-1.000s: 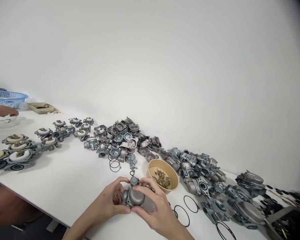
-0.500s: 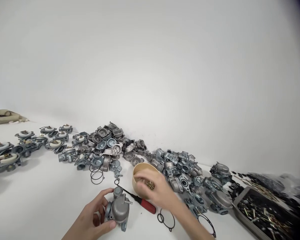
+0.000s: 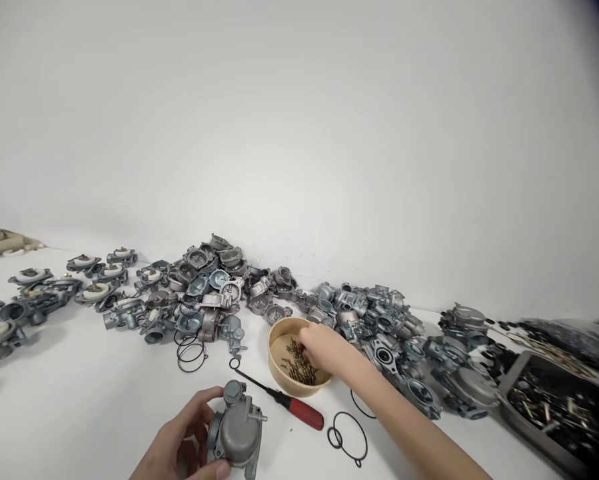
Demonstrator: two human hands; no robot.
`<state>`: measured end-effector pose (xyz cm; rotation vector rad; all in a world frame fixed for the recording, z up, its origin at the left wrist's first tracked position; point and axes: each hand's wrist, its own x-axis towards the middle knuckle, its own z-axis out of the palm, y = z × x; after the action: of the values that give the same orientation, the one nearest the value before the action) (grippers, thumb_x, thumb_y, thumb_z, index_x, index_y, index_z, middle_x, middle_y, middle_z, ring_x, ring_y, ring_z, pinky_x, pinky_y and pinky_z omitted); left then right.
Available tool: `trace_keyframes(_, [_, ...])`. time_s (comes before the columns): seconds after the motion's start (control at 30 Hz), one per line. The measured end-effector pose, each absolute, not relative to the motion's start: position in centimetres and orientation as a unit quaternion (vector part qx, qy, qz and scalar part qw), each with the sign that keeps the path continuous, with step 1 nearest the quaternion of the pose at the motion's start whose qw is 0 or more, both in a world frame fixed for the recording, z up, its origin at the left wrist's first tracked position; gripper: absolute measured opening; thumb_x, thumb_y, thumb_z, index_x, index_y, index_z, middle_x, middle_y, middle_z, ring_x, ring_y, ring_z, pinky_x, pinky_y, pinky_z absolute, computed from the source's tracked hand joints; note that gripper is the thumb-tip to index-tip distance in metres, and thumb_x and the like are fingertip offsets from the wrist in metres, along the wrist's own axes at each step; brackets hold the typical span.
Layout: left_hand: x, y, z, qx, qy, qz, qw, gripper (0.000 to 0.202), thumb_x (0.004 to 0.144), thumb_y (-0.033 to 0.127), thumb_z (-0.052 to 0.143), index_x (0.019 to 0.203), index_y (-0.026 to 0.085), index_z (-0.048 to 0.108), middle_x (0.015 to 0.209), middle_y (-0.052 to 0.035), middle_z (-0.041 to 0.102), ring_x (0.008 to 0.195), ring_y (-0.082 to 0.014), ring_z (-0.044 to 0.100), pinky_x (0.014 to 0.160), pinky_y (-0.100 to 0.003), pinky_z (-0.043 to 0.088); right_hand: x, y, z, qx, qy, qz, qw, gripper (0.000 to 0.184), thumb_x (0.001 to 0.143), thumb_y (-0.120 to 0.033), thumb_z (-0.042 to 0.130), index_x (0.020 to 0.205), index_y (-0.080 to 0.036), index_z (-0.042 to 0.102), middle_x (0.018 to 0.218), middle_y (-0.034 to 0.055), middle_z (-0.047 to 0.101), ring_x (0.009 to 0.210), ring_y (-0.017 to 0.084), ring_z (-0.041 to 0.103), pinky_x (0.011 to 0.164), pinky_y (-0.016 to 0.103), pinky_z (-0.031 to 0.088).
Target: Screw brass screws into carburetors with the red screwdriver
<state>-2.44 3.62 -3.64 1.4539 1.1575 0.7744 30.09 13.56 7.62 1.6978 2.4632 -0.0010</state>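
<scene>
My left hand (image 3: 182, 443) grips a grey metal carburettor (image 3: 236, 430) that rests on the white table (image 3: 79, 393) near its front edge. My right hand (image 3: 322, 347) reaches into a tan bowl (image 3: 279, 337) holding several small brass screws (image 3: 299, 367). Its fingertips are curled down among the screws, and what they hold, if anything, is hidden. A screwdriver with a red handle (image 3: 304, 412) lies on the table between the carburettor and the bowl.
A heap of grey carburettor parts (image 3: 214, 287) runs along the wall, with more of them (image 3: 404, 333) to the right. Assembled units with white discs (image 3: 34, 293) stand at the left. Black O-rings (image 3: 346, 437) lie near the screwdriver. A grey tray of small parts (image 3: 554, 407) sits at the far right.
My right hand left the carburettor and moved right into the bowl of screws. The left hand keeps its hold. The screwdriver came into sight and the view swung to the right.
</scene>
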Motion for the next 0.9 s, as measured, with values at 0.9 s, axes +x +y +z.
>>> trace_keyframes(0.9, [-2.3, 2.9, -1.2, 0.623, 0.457, 0.313, 0.552, 0.079, 0.088, 0.061, 0.078, 0.158, 0.035, 0.053, 0.105, -0.0029, 0.061, 0.088, -0.0235, 0.054, 0.079, -0.033, 0.043, 25.9, 7.2, 11.7, 0.281, 0.927, -0.170, -0.179, 0.017, 0.097, -0.011, 0.071, 0.097, -0.022, 0.084, 0.090, 0.0006, 0.082, 0.080, 0.018, 0.075, 0.078, 0.030, 0.058])
